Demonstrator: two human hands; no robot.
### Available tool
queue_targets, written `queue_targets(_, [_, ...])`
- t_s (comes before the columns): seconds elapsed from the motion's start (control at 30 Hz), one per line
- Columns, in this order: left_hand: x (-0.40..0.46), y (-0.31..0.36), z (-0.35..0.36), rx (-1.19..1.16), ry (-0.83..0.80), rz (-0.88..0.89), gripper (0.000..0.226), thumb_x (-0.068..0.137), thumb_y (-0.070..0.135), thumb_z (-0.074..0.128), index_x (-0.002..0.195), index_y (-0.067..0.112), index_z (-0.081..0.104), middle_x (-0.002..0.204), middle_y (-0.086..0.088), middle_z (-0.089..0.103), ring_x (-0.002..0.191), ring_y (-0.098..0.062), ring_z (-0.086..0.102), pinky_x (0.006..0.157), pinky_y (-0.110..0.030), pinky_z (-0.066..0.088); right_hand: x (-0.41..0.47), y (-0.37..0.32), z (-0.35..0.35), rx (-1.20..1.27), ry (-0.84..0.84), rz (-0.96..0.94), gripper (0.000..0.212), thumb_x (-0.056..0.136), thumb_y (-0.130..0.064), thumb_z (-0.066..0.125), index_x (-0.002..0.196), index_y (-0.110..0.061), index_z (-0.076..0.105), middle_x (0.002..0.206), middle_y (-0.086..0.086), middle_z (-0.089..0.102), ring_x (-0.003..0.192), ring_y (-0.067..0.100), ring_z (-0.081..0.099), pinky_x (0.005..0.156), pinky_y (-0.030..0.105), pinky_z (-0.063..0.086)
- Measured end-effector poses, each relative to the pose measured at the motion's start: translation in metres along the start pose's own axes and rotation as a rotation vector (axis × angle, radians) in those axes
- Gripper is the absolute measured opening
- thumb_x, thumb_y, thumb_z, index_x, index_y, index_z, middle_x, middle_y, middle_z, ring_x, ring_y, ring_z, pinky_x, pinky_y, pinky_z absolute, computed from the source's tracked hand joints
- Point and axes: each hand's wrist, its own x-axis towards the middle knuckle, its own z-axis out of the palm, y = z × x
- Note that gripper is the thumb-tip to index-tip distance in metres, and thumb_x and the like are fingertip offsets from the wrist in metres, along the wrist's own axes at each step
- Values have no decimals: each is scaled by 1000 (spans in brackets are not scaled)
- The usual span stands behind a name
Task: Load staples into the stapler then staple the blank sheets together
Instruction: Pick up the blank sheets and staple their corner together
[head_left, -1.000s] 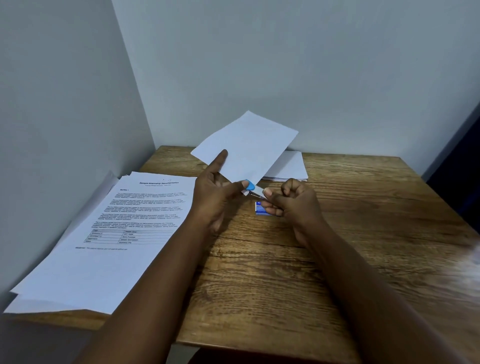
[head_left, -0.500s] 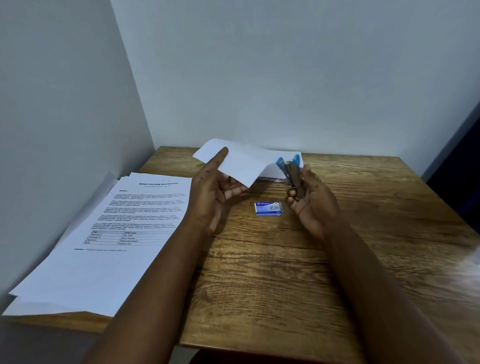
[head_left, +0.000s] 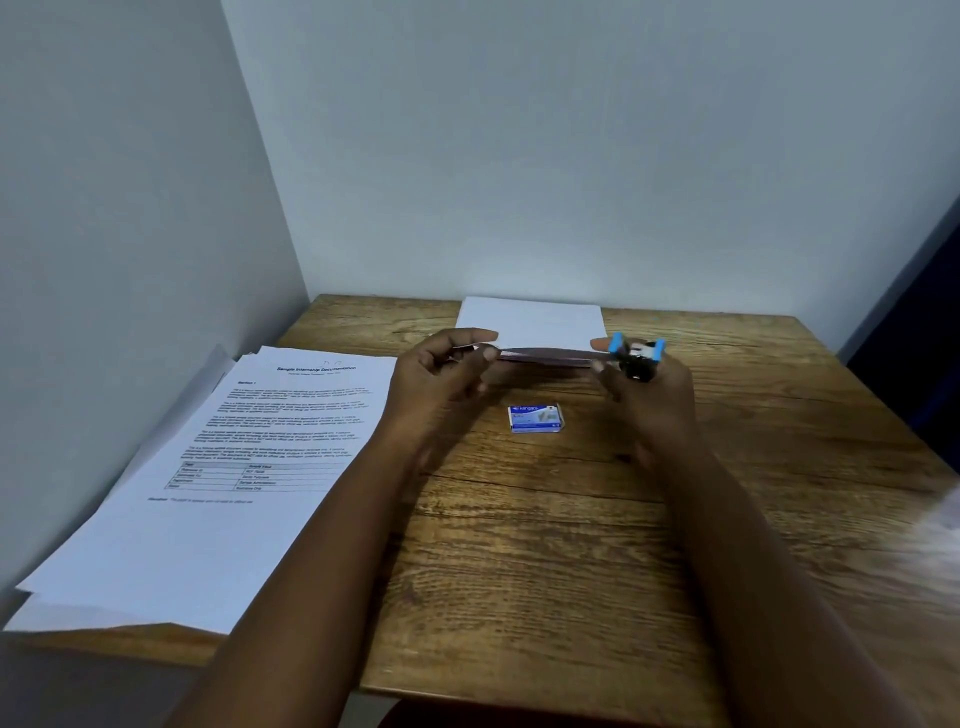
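Nearby, staple box (head_left: 535, 418), printed pages (head_left: 249, 457) leftward

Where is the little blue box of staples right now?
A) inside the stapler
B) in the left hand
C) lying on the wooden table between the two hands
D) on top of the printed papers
C: the small blue staple box lies flat on the brown wooden table, below and between the left hand and the right hand, and neither hand touches it.
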Motion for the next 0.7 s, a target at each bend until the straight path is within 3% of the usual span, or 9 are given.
queue_targets(0.1, [2,1,-2,-1,18,-21,19,77,31,78,93,20,77,75,6,68,60,-11,56,60,-22,49,-4,3,3,-228,-33,-132,33,84,7,67,100,-21,70,104,1,69,96,13,63,76,25,54])
queue_targets(0.2, [3,1,-5,1,46,9,7,83,23,77,90,23,76,89,-3,70,75,-17,59,74,-33,52,-3,1,3,-381,4,-248,30,82,6,70,103,-16,71,110,7,66,100,20,63,85,34,55])
queue_targets(0.3, [6,-1,-9,227,187,112,5,89,25,74,93,24,75,115,-12,63,92,-8,63,80,-29,58,-3,-3,-1,-439,-15,-421,34,77,9,73,102,-14,71,102,12,62,93,25,62,81,31,52])
queue_targets(0.43, [12,-1,-18,414,330,141,22,85,31,77,93,11,71,117,-8,52,89,-10,59,84,-21,52,-6,-9,-4,-514,-15,-616,23,79,11,66,97,-3,73,93,22,57,80,32,59,70,46,52])
queue_targets(0.57, [15,-5,-19,330,336,51,30,85,33,77,95,5,70,106,2,58,82,-12,56,76,-26,48,-4,-11,-6,-476,-18,-620,24,78,13,67,96,-2,72,94,23,58,82,30,60,74,48,53])
queue_targets(0.7, [14,-8,-16,311,252,8,25,86,34,76,67,20,66,61,17,59,56,2,50,51,-11,39,-2,-8,-8,-510,13,-585,28,77,14,67,97,-4,73,95,21,57,83,29,59,72,43,53])
